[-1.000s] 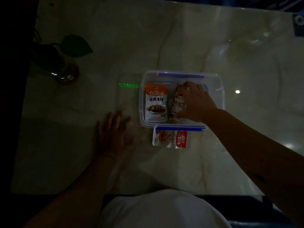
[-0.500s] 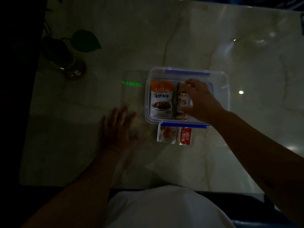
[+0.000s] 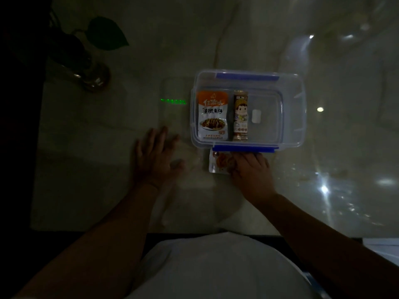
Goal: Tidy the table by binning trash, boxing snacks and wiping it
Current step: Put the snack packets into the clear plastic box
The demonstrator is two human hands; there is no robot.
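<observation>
We're in the boxing step now, in very dim light. The clear box with blue clips sits on the marble table just past centre, and two snacks already lie flat inside it, side by side at its nine o'clock end: the orange-and-white packet and, just at its three o'clock side, the slim brown bar. A small white piece lies beside the bar — we can't tell what it is.

One snack is not yet boxed. The red pouch lies on the table at the box's six o'clock, touching or tucked just under its near rim. Our right hand is down on it, fingers curled over its three o'clock half; whether they have actually closed round it we cannot tell. Our left hand lies flat and spread on the table at the box's eight o'clock, holding nothing.

Next, in our judgement, comes a pinch on the pouch's edge, a lift clear of the blue clip, and a drop into the free half of the box toward three o'clock. Off at ten o'clock a glass vase with a dark leaf stands well apart, and a green light strip glows beside the box.
</observation>
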